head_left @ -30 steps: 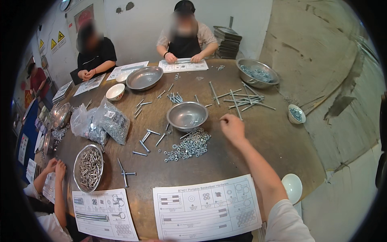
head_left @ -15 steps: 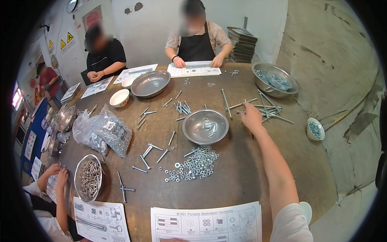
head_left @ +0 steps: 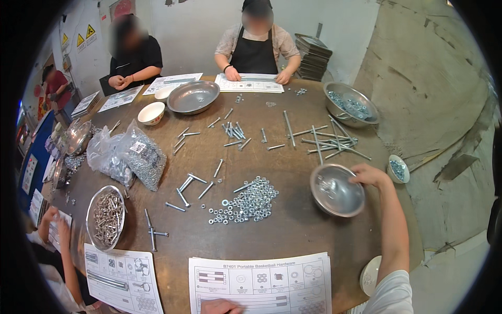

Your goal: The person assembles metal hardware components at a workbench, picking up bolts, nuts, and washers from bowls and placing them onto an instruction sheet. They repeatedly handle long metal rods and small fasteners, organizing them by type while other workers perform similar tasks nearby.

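Observation:
My right hand (head_left: pixel 370 175) grips the right rim of a steel bowl (head_left: pixel 340 201), thumb and fingers closed on its edge. The bowl is slightly tilted, with a few shiny metal rings (head_left: pixel 328 185) inside. My left hand (head_left: pixel 222 307) shows only partly at the lower edge, its fingers lying on a stack of printed hardware sheets (head_left: pixel 260 267). Left of the bowl spreads a pile of hex nuts (head_left: pixel 251 201). Beyond the bowl lie long bolts (head_left: pixel 340 141) in a crossed heap. Shorter bolts (head_left: pixel 232 131) are scattered over the middle of the table.
A large steel bowl of small hardware (head_left: pixel 351 118) stands far right, a small white bowl (head_left: pixel 398 170) near the right edge. Bags of hardware (head_left: pixel 144 162) and a bowl of bolts (head_left: pixel 107 217) stand left. Another white bowl (head_left: pixel 370 277) sits by my right arm. Co-workers sit around the table.
My right hand has left the long bolts and taken hold of the steel bowl. The bowl has moved right and nearer, uncovering bolts where it stood. My left hand shows more on the sheets.

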A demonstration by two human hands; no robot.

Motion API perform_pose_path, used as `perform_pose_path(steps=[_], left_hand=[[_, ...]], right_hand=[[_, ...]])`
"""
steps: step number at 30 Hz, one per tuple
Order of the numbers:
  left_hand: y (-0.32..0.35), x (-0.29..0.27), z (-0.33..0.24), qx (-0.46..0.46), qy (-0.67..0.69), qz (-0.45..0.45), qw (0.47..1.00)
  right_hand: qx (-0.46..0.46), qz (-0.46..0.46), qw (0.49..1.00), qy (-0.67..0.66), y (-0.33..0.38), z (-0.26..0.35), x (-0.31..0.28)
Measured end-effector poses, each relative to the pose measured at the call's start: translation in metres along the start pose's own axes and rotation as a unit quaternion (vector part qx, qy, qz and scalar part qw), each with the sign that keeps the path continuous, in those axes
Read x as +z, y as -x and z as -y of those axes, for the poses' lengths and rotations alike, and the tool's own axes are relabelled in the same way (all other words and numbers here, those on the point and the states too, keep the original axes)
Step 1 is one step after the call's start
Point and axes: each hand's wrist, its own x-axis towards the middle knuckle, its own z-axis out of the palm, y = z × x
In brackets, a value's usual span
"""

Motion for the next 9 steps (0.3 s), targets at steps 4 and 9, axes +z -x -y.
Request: perform_pose_path(steps=[4,9], left_hand=[[-0.011,0.003,-0.005,0.039,-0.034,-0.049,0.997],[-0.002,-0.003,0.01,0.019,-0.007,0.015,1.0]], right_hand=[[0.111,0.004,0.993,-0.03,0.04,-0.101,-0.038],[0.112,-0.103,0.974,0.167,0.022,-0.108,-0.041]])
